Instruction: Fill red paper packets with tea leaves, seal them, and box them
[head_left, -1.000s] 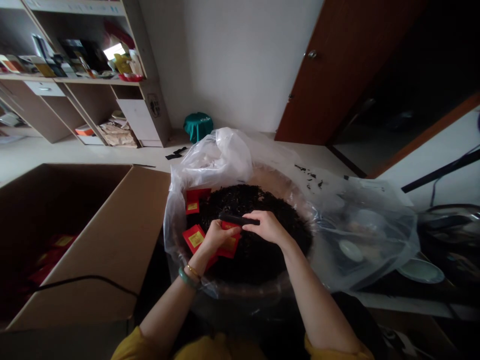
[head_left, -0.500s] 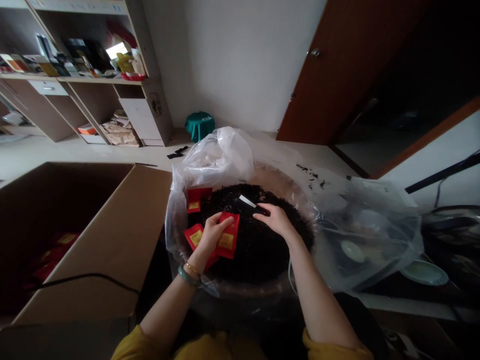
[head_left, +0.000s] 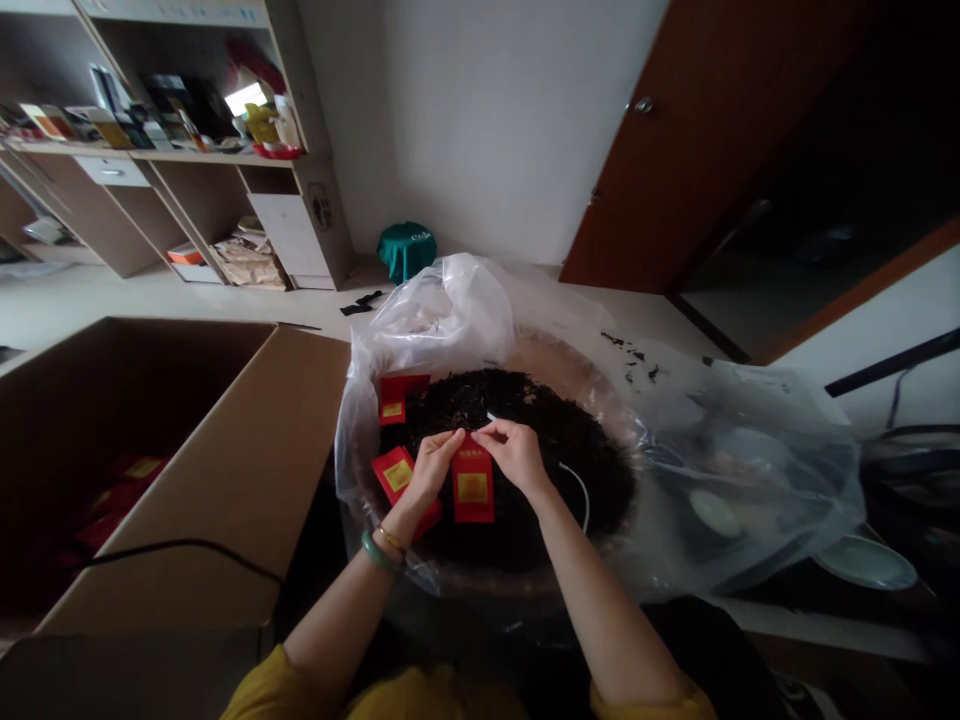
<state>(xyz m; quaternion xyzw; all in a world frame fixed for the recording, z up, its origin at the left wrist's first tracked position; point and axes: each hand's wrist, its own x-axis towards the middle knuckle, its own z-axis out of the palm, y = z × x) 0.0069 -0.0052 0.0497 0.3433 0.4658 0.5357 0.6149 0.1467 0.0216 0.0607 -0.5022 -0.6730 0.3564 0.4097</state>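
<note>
A red packet (head_left: 474,495) with a gold label hangs upright over dark, dried leaf-like bits (head_left: 525,385). My left hand (head_left: 435,465) is closed on its upper left corner. At the upper right corner, my right hand (head_left: 514,450) pinches the same packet's top edge. Just beyond my right fingers shows the white end of a tool (head_left: 491,416); its handle is hidden, so I cannot tell whether that hand still holds it. Two more spots of red packets, one pile (head_left: 394,470) by my left wrist and one packet (head_left: 401,395) farther back, lie on the leaf bits.
A round basket lined with clear plastic (head_left: 465,300) holds the leaf bits. To its left stands an open cardboard box (head_left: 300,400) with red packets inside. A white cord (head_left: 579,485) curves at the right. Shelving (head_left: 322,220) and a door (head_left: 675,150) are behind.
My right hand has moved left and down onto the packet's top edge. The packet now hangs straighter. The tool, earlier plain in my right hand, is mostly hidden.
</note>
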